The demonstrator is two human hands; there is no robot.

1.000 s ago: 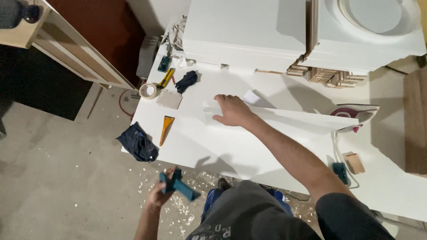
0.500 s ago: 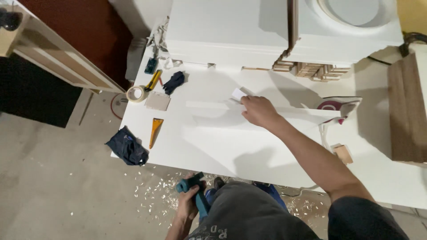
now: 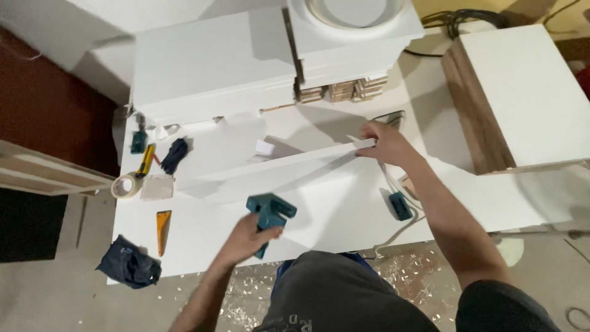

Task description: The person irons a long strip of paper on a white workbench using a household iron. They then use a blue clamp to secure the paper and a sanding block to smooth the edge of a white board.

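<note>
My left hand (image 3: 249, 237) grips a teal power tool (image 3: 269, 216) over the near part of the white worktable (image 3: 203, 240). My right hand (image 3: 386, 142) holds the right end of a long white board (image 3: 276, 171) that stands on its edge across the table. The board runs from my right hand leftward toward the table's left side. A small white block (image 3: 264, 148) lies just behind the board.
At the table's left lie a tape roll (image 3: 126, 185), a yellow utility knife (image 3: 145, 160), a dark glove (image 3: 174, 155), an orange triangle piece (image 3: 163, 229) and a dark cloth (image 3: 129, 265). White cabinets (image 3: 215, 61) stand behind. A wood-edged panel stack (image 3: 522, 92) sits right. Shavings (image 3: 405, 276) litter the floor.
My left hand has lifted the teal tool from below the table edge up over the table. My right hand slid right along the board to its end. The view shifted.
</note>
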